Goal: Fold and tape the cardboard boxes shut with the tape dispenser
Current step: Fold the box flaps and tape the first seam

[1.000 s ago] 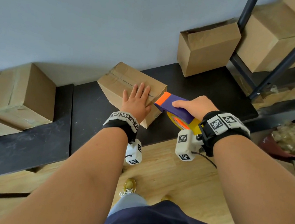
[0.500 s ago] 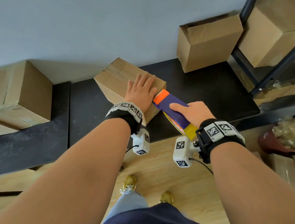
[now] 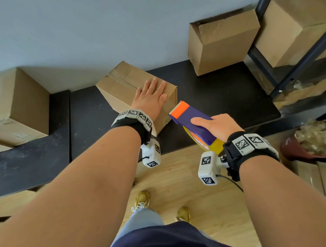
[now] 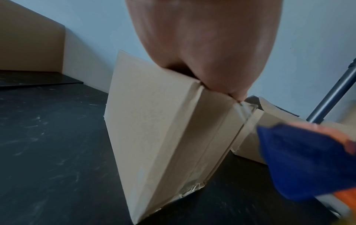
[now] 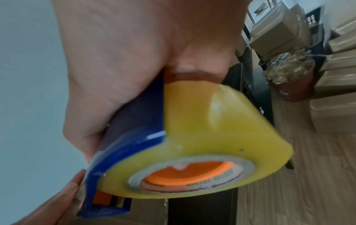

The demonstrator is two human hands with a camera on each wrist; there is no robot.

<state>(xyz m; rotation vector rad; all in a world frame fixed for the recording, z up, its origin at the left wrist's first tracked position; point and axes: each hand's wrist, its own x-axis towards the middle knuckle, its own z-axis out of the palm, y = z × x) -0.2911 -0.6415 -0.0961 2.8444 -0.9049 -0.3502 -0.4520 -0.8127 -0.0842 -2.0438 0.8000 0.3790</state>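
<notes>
A small closed cardboard box [image 3: 119,88] lies on the black table [image 3: 223,93], its top seam running away from me. My left hand [image 3: 151,97] presses flat on the box top with straight fingers; the left wrist view shows the palm [image 4: 210,45] on the box's near edge [image 4: 154,121]. My right hand [image 3: 217,125] grips the blue and orange tape dispenser [image 3: 191,116], carrying a yellowish tape roll [image 5: 212,129]. Its orange nose sits just right of the box's near right corner, slightly off it. A strip of clear tape [image 4: 244,111] hangs at that corner.
An open-topped cardboard box [image 3: 221,40] stands at the back of the table by the wall. A larger box [image 3: 10,102] sits at the left. A dark metal rack [image 3: 315,49] with more boxes rises at the right. A brown bin [image 3: 306,149] of packing filler stands on the wood floor.
The dispenser touched the box's right end half a second ago and has pulled back to the right, off the box. My left hand stays flat on the box top.
</notes>
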